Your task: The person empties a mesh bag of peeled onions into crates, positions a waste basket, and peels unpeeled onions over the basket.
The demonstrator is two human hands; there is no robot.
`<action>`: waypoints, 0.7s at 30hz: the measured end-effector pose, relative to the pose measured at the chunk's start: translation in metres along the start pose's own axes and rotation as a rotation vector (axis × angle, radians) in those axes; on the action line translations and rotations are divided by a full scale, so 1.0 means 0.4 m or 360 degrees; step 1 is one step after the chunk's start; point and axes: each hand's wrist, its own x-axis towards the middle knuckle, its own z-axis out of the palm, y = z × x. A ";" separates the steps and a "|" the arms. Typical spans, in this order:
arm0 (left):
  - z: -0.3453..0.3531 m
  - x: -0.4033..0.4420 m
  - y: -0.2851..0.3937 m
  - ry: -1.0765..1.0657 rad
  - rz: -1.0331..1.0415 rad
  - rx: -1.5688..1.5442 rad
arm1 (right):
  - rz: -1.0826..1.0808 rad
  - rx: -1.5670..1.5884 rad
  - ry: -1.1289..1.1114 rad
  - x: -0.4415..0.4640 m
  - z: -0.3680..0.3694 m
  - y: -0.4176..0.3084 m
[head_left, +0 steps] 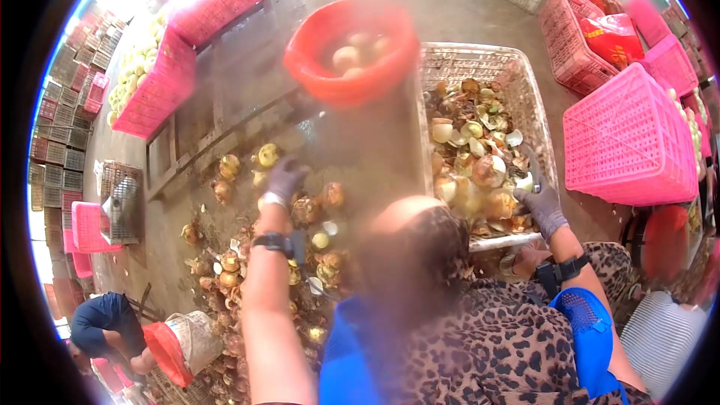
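Observation:
My left hand (286, 178), in a dark grey glove, reaches over loose onions on the floor, its fingers slightly apart and blurred. Close to it lie a yellow onion (268, 154) and a browner onion (306, 209). My right hand (541, 204), also gloved, is over the right side of a white crate (486, 51). Its fingers are curled, and a thin greyish shape rises from them, too blurred to name. In the crate are onion skins and cut pieces (480, 116), with several onions (489, 171) among them.
A red tub (351, 90) with peeled onions stands ahead. Pink crates (630, 139) stand at right, and another pink crate (157, 86) full of pale onions is at left. A person (109, 326) bends beside a white bucket (196, 341) at lower left. Onions and skins spread over the floor.

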 end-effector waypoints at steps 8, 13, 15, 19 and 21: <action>0.352 0.037 -0.309 0.0216 0.0141 0.1117 | 0.0096 -0.0361 0.0074 0.027 0.013 0.011; 0.323 0.052 -0.313 -0.0301 -0.0010 0.0523 | -0.0054 -0.0257 -0.0077 0.008 0.049 -0.061; 0.309 0.046 -0.195 -0.0588 0.0065 -0.0017 | -0.0065 -0.0159 -0.0248 -0.020 0.078 -0.124; 0.134 -0.172 0.372 -0.1154 0.0342 -0.0275 | -0.0266 0.0386 -0.0633 -0.055 0.139 -0.176; 0.096 -0.277 0.579 -0.1211 0.0618 0.0153 | -0.0436 0.0612 -0.0759 -0.053 0.152 -0.184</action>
